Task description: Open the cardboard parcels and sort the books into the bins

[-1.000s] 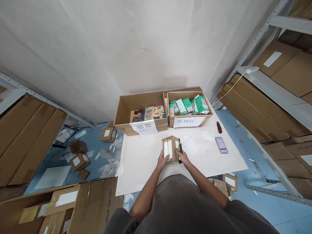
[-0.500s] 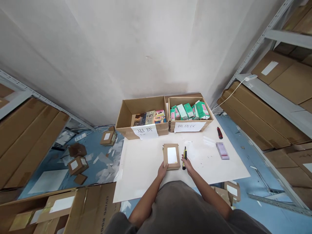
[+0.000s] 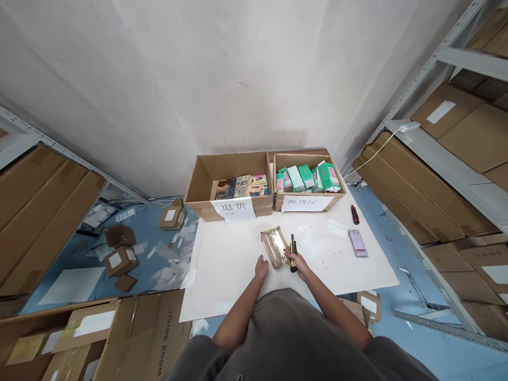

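Observation:
A small cardboard parcel [image 3: 273,246] lies turned at an angle on the white table, with shiny clear tape across its upper face. My right hand [image 3: 300,263] is closed around a yellow-and-black utility knife [image 3: 293,253], and its fingertips reach the parcel's right edge. Just off the parcel's lower left side is my left hand [image 3: 261,268], holding nothing, its thumb and fingers slightly apart. Whether the knife's blade is out is too small to tell.
Behind stand two labelled cartons: the left carton [image 3: 202,211] holds several boxes, the right carton [image 3: 278,202] green-and-white boxes. A red-and-black cutter [image 3: 354,214] and a blurred purple item [image 3: 357,243] lie at the table's right. Shelves with cartons [image 3: 424,185] flank both sides.
The parcel has been turned over from its white-label face to its taped face and now lies at an angle. My left hand has let go of it; the right hand still holds the knife.

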Demonstrator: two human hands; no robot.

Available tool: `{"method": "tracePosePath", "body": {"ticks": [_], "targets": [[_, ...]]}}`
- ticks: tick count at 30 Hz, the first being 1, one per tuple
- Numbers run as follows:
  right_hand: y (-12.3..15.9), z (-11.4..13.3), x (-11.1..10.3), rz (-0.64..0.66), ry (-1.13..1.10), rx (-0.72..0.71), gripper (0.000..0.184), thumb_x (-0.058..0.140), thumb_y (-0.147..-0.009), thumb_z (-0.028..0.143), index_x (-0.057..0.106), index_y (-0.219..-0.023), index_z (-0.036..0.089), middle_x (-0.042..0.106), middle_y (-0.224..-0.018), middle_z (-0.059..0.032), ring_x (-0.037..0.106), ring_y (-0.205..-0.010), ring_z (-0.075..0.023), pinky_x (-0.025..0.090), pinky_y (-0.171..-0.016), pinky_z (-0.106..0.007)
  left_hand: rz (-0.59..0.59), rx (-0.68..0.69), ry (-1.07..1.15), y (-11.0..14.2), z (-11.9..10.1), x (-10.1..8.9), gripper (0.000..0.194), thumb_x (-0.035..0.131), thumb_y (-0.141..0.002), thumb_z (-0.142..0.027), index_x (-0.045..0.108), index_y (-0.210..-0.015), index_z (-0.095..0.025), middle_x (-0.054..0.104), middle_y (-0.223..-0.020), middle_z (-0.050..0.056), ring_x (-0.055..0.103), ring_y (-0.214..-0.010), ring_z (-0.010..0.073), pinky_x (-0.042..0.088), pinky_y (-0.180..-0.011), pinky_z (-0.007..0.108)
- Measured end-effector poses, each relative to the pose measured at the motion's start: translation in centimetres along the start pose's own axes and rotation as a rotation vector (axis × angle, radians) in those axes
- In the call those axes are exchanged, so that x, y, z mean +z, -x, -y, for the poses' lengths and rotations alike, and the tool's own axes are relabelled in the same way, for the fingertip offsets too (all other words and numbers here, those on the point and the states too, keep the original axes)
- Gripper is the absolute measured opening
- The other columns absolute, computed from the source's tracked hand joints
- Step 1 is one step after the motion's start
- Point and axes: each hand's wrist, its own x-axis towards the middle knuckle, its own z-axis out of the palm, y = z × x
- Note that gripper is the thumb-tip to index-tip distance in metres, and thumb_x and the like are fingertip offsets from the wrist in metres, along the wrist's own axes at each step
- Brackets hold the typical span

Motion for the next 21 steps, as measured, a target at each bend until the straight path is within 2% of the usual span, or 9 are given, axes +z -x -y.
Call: {"method": "tracePosePath", "body": {"ticks": [2,4,5,7,8,10,12,14,21], "targets": [[-0.6,-0.8,-0.2,-0.029,0.055,-0.010,0.063,0.067,-0.073,0.041,0.064,-0.133,0.021,0.071,-0.128,-0.0113,0.069,-0.114,-0.0270,0.058,-0.087,-0.036,-0.082,0.046,-0.087,-0.3,-1.1,-0.9,0.068,0.044,-0.096,-0.044,0.030,-0.160,-0.022,0.039,-0.165,0.009,0.032,-0.154,0.0256,0.028,-0.126,0.040],[-1.1,-1.1,-0.5,-0.047,0.188,-0.043,0.057,0.061,-0.077,0.040,0.066,-0.130,0.019,0.073,-0.124,-0.0104,0.070,-0.107,-0.0263,0.059,-0.083,-0.034,-0.131,0.172,-0.276,-0.6,-2.8,-2.0,0.068,0.039,-0.098,-0.043,0.027,-0.162,-0.024,0.028,-0.171,0.005,0.021,-0.158,0.0221,0.022,-0.128,0.039],[-1.4,-1.0,-0.6,-0.047,0.286,-0.062,0.054,0.058,-0.079,0.038,0.067,-0.128,0.018,0.074,-0.120,-0.0096,0.071,-0.104,-0.0261,0.058,-0.083,-0.034,-0.125,0.262,-0.430,-0.7,-3.9,-2.6,0.071,0.041,-0.097,-0.047,0.025,-0.162,-0.024,0.022,-0.173,0.004,0.017,-0.159,0.0225,0.022,-0.129,0.039],[-1.8,-0.3,-0.6,-0.025,0.502,-0.129,0.051,0.054,-0.082,0.034,0.067,-0.129,0.019,0.075,-0.117,-0.0071,0.070,-0.105,-0.0254,0.056,-0.088,-0.035,0.014,0.376,-0.725,-1.1,-5.9,-3.6,0.096,0.057,-0.086,-0.058,0.015,-0.165,-0.023,0.008,-0.175,0.004,0.007,-0.161,0.0287,0.024,-0.128,0.044],[-2.1,0.2,-0.5,-0.006,0.607,-0.176,0.053,0.053,-0.084,0.031,0.064,-0.135,0.021,0.074,-0.120,-0.0060,0.069,-0.109,-0.0250,0.055,-0.092,-0.035,0.068,0.385,-0.795,-1.3,-6.9,-3.9,0.109,0.067,-0.077,-0.061,0.014,-0.166,-0.024,0.004,-0.175,0.004,0.003,-0.161,0.0329,0.026,-0.126,0.047],[-2.6,1.3,0.0,0.023,0.794,-0.262,0.064,0.054,-0.086,0.025,0.050,-0.150,0.025,0.070,-0.131,-0.0052,0.066,-0.116,-0.0243,0.051,-0.098,-0.034,0.156,0.341,-0.925,-1.6,-8.2,-4.3,0.125,0.075,-0.067,-0.064,0.010,-0.166,-0.025,-0.005,-0.175,0.004,0.000,-0.160,0.0395,0.032,-0.122,0.052],[-3.1,2.4,0.9,0.053,0.951,-0.302,0.076,0.054,-0.089,0.021,0.033,-0.162,0.027,0.067,-0.137,-0.0065,0.066,-0.117,-0.0244,0.050,-0.097,-0.033,0.184,0.280,-1.020,-1.8,-8.8,-4.2,0.126,0.075,-0.068,-0.066,0.006,-0.166,-0.027,-0.012,-0.174,0.004,0.001,-0.159,0.0415,0.035,-0.120,0.052],[-3.7,3.1,2.0,0.090,1.077,-0.307,0.080,0.053,-0.092,0.020,0.024,-0.165,0.028,0.068,-0.135,-0.0074,0.067,-0.114,-0.0248,0.049,-0.094,-0.032,0.187,0.248,-1.060,-1.7,-8.8,-4.1,0.124,0.073,-0.071,-0.066,0.004,-0.166,-0.028,-0.014,-0.174,0.003,0.002,-0.159,0.0411,0.036,-0.119,0.051],[-5.0,3.7,4.7,0.132,1.391,-0.234,0.077,0.053,-0.095,0.018,0.026,-0.164,0.033,0.070,-0.129,-0.0094,0.068,-0.114,-0.0265,0.046,-0.091,-0.032,0.190,0.221,-1.037,-1.4,-8.5,-4.1,0.124,0.075,-0.072,-0.063,-0.001,-0.166,-0.034,-0.018,-0.173,0.000,0.006,-0.159,0.0405,0.039,-0.116,0.051]]}}
